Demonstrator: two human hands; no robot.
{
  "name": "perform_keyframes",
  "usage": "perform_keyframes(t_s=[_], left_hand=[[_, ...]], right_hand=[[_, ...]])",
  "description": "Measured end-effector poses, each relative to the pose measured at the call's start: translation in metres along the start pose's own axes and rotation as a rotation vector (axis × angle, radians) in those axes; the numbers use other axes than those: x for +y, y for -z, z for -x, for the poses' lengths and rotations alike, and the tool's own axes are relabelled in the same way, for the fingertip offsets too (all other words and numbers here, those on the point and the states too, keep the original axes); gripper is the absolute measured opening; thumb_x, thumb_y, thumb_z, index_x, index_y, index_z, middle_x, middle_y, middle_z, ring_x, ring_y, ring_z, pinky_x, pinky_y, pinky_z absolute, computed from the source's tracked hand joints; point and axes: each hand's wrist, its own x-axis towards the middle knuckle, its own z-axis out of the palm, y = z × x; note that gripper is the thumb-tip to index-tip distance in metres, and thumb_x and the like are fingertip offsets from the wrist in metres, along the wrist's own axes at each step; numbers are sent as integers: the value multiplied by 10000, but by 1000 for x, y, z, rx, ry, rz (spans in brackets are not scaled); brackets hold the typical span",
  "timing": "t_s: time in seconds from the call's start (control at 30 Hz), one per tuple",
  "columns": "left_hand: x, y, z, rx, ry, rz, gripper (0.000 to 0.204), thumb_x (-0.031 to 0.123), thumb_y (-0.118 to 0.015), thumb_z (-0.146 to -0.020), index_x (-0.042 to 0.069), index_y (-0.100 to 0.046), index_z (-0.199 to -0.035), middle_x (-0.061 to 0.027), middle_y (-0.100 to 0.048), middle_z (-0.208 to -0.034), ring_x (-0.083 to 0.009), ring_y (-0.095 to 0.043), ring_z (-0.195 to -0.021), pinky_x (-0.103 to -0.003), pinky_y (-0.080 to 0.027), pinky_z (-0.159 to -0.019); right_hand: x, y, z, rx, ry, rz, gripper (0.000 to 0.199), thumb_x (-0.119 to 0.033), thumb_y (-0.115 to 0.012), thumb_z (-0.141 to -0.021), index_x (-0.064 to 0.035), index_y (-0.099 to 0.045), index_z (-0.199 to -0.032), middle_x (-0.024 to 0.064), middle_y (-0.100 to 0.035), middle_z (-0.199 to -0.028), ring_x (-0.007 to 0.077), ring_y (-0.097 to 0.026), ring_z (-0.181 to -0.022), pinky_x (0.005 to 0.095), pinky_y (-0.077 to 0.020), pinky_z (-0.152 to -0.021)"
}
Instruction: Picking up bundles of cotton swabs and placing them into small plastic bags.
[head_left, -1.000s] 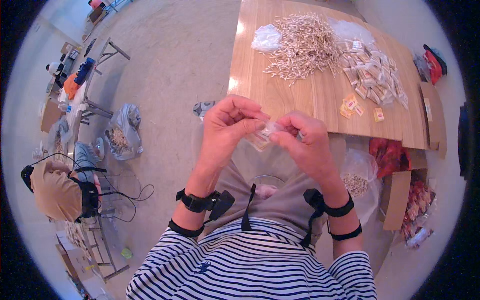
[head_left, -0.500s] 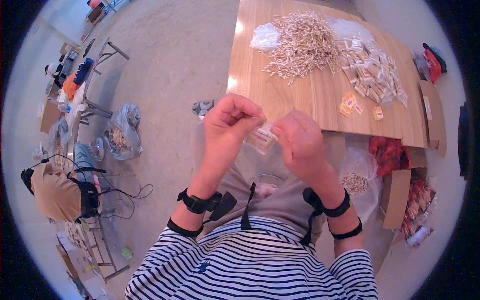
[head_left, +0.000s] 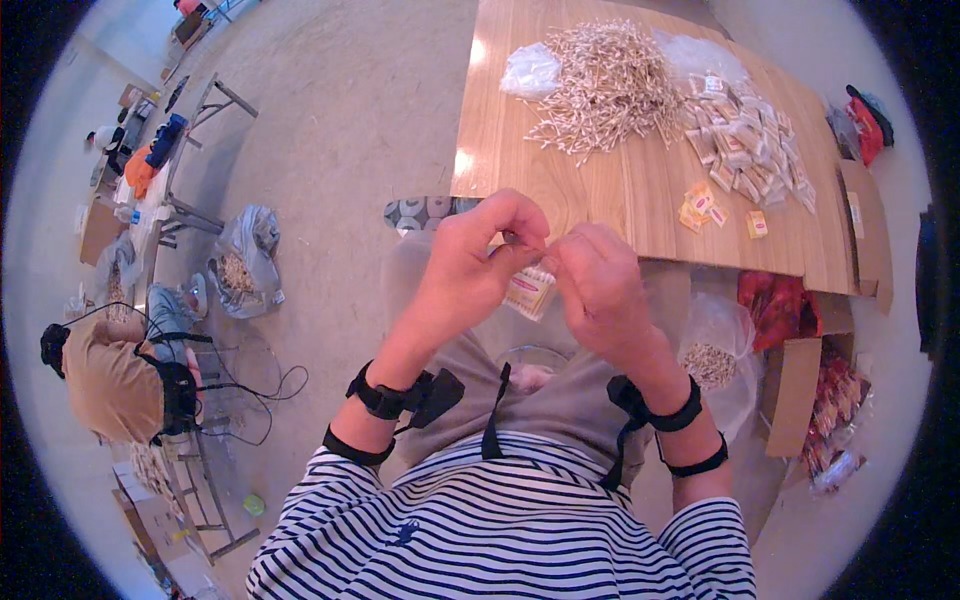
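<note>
Pinching top edge of small clear plastic packet of white-tipped cotton swabs point(head_left: 532, 297) with thumb and fingers of left hand point(head_left: 476, 262); pinching likewise with right hand point(head_left: 599, 287). Held in air, short of brown wood-grain table point(head_left: 560, 190). Compared with half second ago: shifted rightward on left side, fingertips drawn closer together; packet hanging straighter. Showing through plastic: yellow-and-white label point(head_left: 528, 285) with reddish oval, too small to read. Marked similarly: yellow paper cards point(head_left: 697, 209) on tabletop.

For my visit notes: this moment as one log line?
left hand: pinching packet | right hand: pinching same packet | table: swab pile, packet heap
</note>
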Motion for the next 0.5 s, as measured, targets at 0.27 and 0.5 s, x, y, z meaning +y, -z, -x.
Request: perform_keyframes(t_s=[0.27,0.5], left_hand=[[-17,-8,1,93,118,446,283,-8,-681,-866,6,-603,-1137,-35,-672,-988,-108,-635,-903,-259,-527,-800],[-40,-14,21,-92,231,447,243,144,-717,-922,-11,-651,-1098,13,-659,-963,-43,-579,-866,-229,-479,-763]], right_hand=[[4,2,7,66,-93,-90,26,-10,-590,-817,-17,-598,-840,175,-584,-786,385,-585,-744,471,-457,-655],[6,6,7,131,-301,-179,127,-111,-679,-880,-8,-616,-841,142,-578,-714,306,-582,-618,404,-440,-556]])
